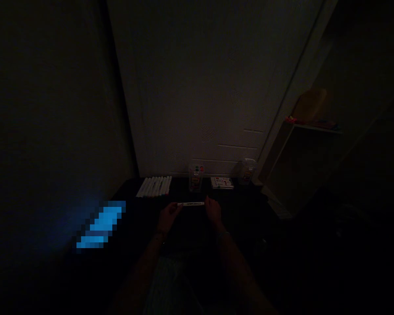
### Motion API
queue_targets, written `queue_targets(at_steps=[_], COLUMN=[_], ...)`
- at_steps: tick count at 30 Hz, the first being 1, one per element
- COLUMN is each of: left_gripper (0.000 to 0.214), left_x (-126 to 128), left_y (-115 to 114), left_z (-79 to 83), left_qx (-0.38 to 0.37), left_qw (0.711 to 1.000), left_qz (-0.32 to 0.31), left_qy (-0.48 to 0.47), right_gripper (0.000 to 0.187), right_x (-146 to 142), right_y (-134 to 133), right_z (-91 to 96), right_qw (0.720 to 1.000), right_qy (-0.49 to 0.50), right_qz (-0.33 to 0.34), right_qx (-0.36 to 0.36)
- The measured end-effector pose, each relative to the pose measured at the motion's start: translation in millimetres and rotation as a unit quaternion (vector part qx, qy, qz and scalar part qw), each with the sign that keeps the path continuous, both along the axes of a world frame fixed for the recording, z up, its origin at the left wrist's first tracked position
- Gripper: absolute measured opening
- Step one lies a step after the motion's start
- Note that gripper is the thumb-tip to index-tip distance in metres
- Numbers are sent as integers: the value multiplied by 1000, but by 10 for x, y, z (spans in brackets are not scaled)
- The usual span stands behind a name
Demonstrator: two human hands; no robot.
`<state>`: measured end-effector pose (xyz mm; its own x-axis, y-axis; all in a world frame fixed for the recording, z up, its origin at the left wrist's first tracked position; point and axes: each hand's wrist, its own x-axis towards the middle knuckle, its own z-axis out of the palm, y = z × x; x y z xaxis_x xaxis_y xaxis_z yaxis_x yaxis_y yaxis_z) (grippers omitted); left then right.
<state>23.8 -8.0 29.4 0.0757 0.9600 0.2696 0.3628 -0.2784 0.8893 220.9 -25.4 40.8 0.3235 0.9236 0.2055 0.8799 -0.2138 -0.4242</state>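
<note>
Dark table [144, 205] | both hands [190, 212] grasp one marker [191, 204] | two clear cups [195, 177]

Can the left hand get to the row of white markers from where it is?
Probably yes. The left hand grips one end of a white marker that the right hand holds at the other end. The row of white markers lies just beyond, with bare dark table between. It would need to let go first.

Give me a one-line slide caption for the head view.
In dim light, left hand and right hand hold a white marker level above a dark table, more markers behind.
</note>
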Motion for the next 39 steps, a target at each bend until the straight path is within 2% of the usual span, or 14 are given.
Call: queue_targets(at_steps=[11,20,29,39], left_gripper=[39,38,40,38], left_x=[-38,-29,-35,-27], left_y=[4,11,-1,22], left_z=[-11,-26,-5,-10], left_qx=[34,39,32,24], left_qw=[997,997,998,1000], left_qz=[16,19,18,8], left_qy=[75,68,50,16], right_gripper=[56,52,52,55], right_x=[8,-27,13,20], right_y=[7,-53,14,12], right_z=[-25,88,-18,-33], right_qw=[1000,1000,1000,1000], right_qy=[9,17,12,13], right_qz=[4,1,-3,0], right_qx=[12,-14,-2,14])
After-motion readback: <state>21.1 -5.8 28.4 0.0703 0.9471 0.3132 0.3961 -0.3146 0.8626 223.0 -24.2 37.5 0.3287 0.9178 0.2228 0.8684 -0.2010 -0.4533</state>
